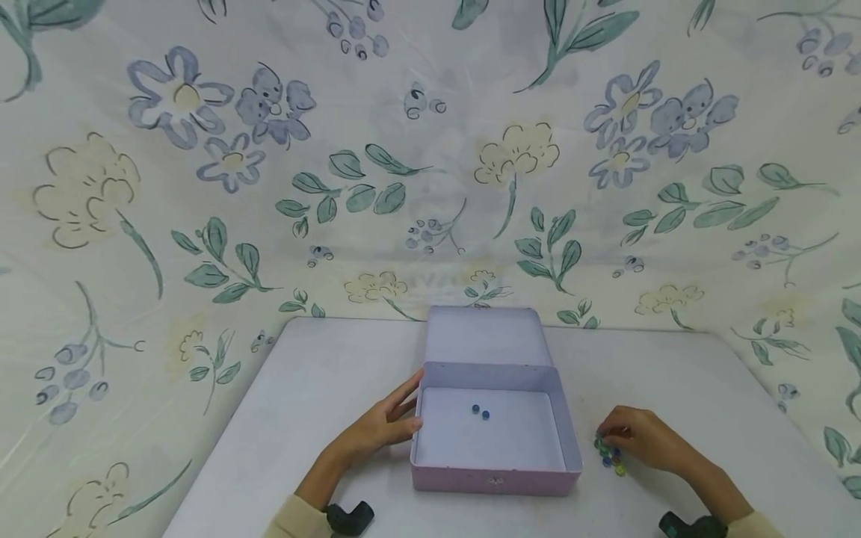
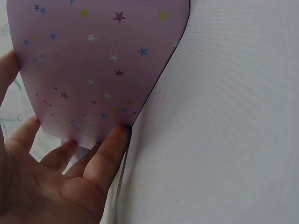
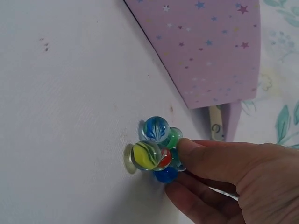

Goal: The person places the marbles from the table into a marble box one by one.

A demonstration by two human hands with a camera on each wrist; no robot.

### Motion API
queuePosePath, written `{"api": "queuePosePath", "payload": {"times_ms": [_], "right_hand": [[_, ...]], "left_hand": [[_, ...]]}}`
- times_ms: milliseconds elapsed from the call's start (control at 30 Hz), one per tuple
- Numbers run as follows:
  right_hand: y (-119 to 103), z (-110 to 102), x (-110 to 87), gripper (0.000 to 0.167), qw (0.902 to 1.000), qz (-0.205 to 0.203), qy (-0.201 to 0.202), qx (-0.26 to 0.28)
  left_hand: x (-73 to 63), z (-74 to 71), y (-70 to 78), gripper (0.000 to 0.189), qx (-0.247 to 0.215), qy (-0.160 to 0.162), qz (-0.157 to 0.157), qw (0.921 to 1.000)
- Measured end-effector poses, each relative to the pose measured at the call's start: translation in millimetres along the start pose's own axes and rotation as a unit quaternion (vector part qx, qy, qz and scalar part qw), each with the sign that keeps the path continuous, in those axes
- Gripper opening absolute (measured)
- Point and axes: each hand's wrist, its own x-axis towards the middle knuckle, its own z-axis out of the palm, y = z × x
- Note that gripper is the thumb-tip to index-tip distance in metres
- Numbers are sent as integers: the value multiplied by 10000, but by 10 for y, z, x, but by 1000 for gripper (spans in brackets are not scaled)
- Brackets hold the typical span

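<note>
An open pink tin box (image 1: 495, 480) stands on the table, its lid (image 1: 486, 336) tipped back. Two dark blue marbles (image 1: 480, 412) lie inside it. Against the box's left side rests my left hand (image 1: 377, 430), its fingers spread along the wall. The left wrist view shows these fingertips (image 2: 117, 133) touching the star-printed wall (image 2: 98, 60). Right of the box, my right hand (image 1: 642, 437) pinches at the far end of a cluster of glass marbles (image 1: 608, 457). Yellow (image 3: 145, 156), blue and green marbles show there; the thumb and fingers partly hide the pinched one.
The white table (image 1: 336, 359) runs back to a floral cloth (image 1: 430, 187) hanging behind it. A black wrist camera mount (image 1: 351, 517) sits on the left wrist, another (image 1: 689, 524) on the right.
</note>
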Motion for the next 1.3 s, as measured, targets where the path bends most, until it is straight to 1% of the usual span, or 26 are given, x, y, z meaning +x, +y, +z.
{"api": "queuePosePath", "payload": {"times_ms": [167, 333, 600, 867, 1067, 1200, 1300], "right_hand": [[7, 0, 20, 10, 9997, 182, -96, 120], [28, 15, 54, 11, 9996, 266, -21, 89], [9, 18, 74, 11, 9996, 258, 20, 136], [-25, -24, 127, 11, 9994, 299, -151, -25], [-55, -41, 156, 10, 9992, 312, -239, -37], [-55, -37, 163, 10, 9991, 330, -214, -165], [-56, -47, 159, 9, 9993, 324, -110, -182]], "left_hand": [[3, 4, -3, 83, 12, -25, 49, 10000], [1, 3, -2, 83, 28, -25, 62, 10000], [-2, 5, 3, 82, 52, -35, 74, 10000], [7, 2, -25, 81, 17, -6, 35, 10000], [13, 2, -20, 82, 29, 3, 30, 10000], [9, -1, -13, 81, 48, 4, 28, 10000], [1, 0, -12, 81, 34, -1, 24, 10000]]}}
